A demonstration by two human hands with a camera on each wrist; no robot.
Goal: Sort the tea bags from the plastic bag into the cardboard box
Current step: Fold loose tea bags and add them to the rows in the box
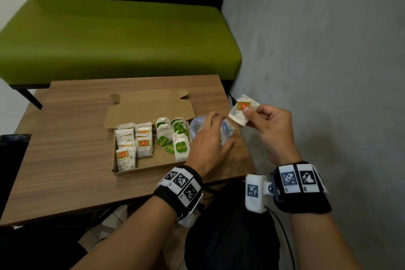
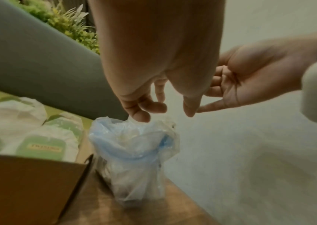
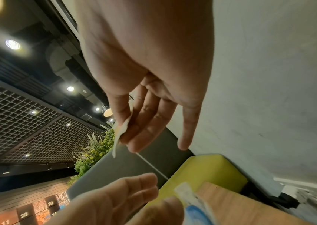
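An open cardboard box [image 1: 142, 170] lies on the wooden table [image 1: 65, 138]. Its left side holds yellow-tagged tea bags [image 1: 131, 144] and its right side green-tagged tea bags [image 1: 177, 136]. A crumpled clear plastic bag [image 1: 196, 126] with a blue rim stands just right of the box. My left hand [image 1: 217, 129] hovers over the bag's mouth with its fingers loosely spread; in the left wrist view that hand [image 2: 165, 112] holds nothing above the bag [image 2: 134, 146]. Beyond the table's right edge, my right hand [image 1: 247, 114] pinches a yellow-tagged tea bag [image 1: 237, 115] between thumb and fingers, seen edge-on [image 3: 122, 130] from the right wrist.
A green bench [image 1: 109, 39] stands behind the table and a grey wall [image 1: 328, 50] runs close along the right. A dark object [image 1: 13, 149] lies at the table's left edge. A black plug [image 1: 232, 99] sits by the far right corner.
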